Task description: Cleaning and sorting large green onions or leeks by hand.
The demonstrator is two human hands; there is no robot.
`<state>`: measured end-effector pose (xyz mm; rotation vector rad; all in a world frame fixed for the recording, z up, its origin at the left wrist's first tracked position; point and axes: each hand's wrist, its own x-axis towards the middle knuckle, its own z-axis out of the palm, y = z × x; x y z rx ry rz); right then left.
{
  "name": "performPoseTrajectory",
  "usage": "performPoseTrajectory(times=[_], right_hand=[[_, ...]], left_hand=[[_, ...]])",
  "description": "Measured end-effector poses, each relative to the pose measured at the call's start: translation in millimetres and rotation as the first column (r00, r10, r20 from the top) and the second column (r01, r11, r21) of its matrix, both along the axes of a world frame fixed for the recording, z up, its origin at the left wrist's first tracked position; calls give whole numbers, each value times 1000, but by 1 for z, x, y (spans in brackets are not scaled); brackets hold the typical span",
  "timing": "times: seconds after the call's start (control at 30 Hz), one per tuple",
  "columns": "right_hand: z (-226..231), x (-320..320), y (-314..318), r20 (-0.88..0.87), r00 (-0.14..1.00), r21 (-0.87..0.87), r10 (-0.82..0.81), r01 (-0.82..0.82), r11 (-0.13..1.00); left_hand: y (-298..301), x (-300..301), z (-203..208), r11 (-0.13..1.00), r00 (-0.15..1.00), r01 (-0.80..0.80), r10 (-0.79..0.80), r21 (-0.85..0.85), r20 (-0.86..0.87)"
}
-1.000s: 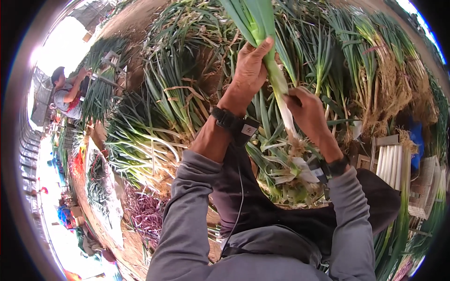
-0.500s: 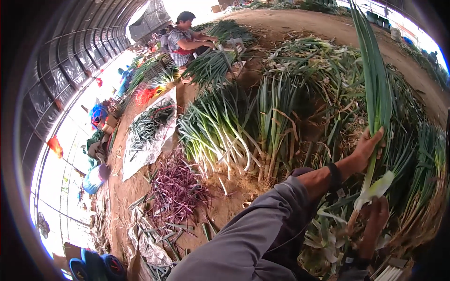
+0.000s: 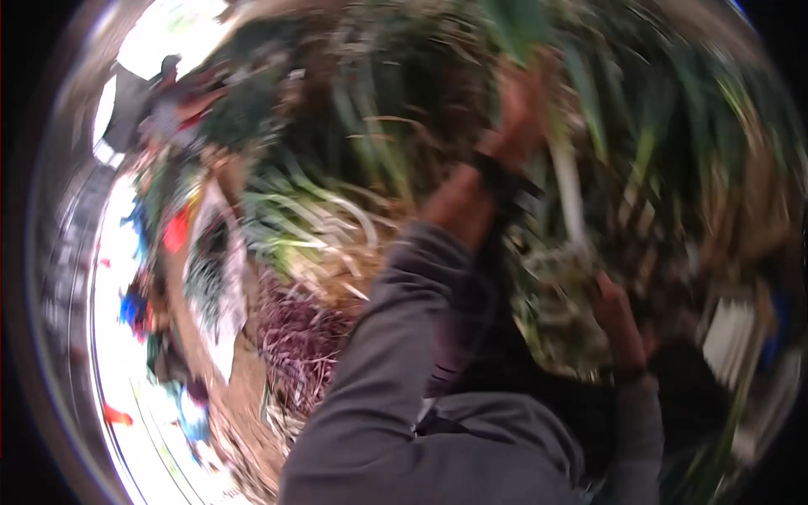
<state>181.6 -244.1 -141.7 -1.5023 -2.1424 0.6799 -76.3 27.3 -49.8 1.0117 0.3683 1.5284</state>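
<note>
My left hand, with a dark band at its wrist, is closed round a large green onion near its leaves. The white stem slants down from that hand, and its dark green leaves pass out of the top edge. My right hand is close to the stem's lower, root end. Motion smears its fingers, so I cannot tell whether they touch the stem or hold anything. Beyond my left forearm, a bunch of green onions with white stems lies on the ground.
Purple-red trimmings are heaped left of my sleeve. Past them, a pale sheet carries green stalks. More green onions stand along the right. A white slatted object is at the right. Another person sits at far left.
The view has swung right and blurred. My left hand still grips the green onion. The torn pale outer layer by the stem's base no longer shows, and my right hand sits just below the root end.
</note>
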Motion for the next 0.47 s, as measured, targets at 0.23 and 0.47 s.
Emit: performPoseTrajectory(times=[0.23,0.47], right_hand=[[47,24,7,-193,910,-81,-367,358,930],[63,14,41,-235,942,-91,-239,224,970]], left_hand=[[9,34,49,948,986,67,-16,-312,163],[32,14,47,836,904,327,-139,-441,405]])
